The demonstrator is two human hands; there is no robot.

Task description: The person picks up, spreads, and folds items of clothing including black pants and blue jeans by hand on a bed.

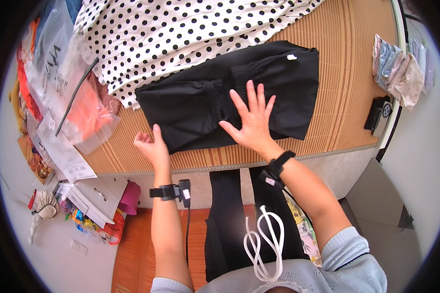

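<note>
A black garment [183, 110] with gathered elastic parts lies folded into a rough rectangle on a bamboo mat [337, 91]. A small white tag shows near its upper right corner. My right hand [254, 121] rests on the garment right of its middle, palm down, fingers spread. At the garment's lower left edge is my left hand [152, 146], thumb up and fingers curled; whether it pinches any cloth cannot be told. White cloth with black polka dots [190, 25] lies behind the black garment, its edge partly beneath it.
Clear plastic bags [84, 106] with clothing, and a dark cord or strip [75, 93], lie at the left. Folded small garments [396, 71] sit at the right edge, above a phone [381, 119] beside a black object. A white drawer cabinet [95, 194] stands lower left.
</note>
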